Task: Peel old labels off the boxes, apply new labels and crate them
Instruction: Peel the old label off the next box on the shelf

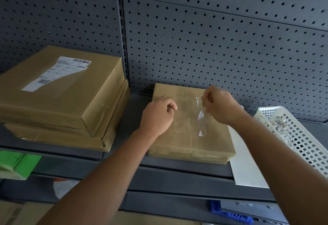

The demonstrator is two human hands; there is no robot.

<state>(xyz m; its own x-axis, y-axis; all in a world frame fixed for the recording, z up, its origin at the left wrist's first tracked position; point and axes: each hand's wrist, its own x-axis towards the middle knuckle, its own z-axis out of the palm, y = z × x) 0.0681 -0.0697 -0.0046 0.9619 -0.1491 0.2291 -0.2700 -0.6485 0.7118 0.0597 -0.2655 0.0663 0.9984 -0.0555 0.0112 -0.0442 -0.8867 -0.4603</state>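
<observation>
A flat brown cardboard box (188,139) lies on the grey shelf in the middle. My left hand (158,114) rests on its left side with the fingers curled under, holding nothing I can see. My right hand (218,106) hovers over the box's right side and pinches a clear strip of tape with white label scraps (201,120) that hangs down to the box top. A small white label remnant (197,100) stays stuck on the box. To the left, two more brown boxes are stacked (58,104); the top one carries a torn white barcode label (56,73).
A white perforated plastic basket (301,141) with crumpled scraps stands at the right. A white sheet (246,168) lies under the box's right edge. Grey pegboard (213,38) backs the shelf. Green boxes (16,164) and a blue crate (229,213) sit lower down.
</observation>
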